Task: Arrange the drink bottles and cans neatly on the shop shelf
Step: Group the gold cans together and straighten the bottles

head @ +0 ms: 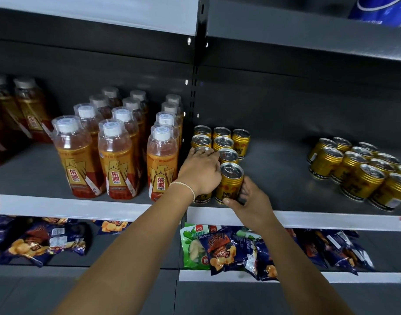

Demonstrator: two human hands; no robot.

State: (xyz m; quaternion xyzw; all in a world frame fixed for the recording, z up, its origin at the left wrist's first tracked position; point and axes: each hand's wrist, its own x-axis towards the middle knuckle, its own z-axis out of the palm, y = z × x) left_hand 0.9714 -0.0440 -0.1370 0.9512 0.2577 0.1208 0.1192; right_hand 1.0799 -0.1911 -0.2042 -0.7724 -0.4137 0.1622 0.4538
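Note:
Several gold drink cans (pixel 222 142) stand in rows on the dark shelf (pixel 274 173), just right of the upright post. My right hand (pixel 247 198) grips the front gold can (pixel 230 178) near the shelf's front edge. My left hand (pixel 200 171) lies over the can beside it, fingers curled around its top; most of that can is hidden. Orange drink bottles (pixel 117 155) with white caps stand in rows to the left. A second cluster of gold cans (pixel 358 173) stands at the far right.
Darker bottles (pixel 24 110) stand at the far left of the shelf. The shelf below holds blue snack bags (pixel 229 251) and a green packet (pixel 192 244). Bare shelf shows between the two can groups. A blue container (pixel 381 10) sits on the top shelf.

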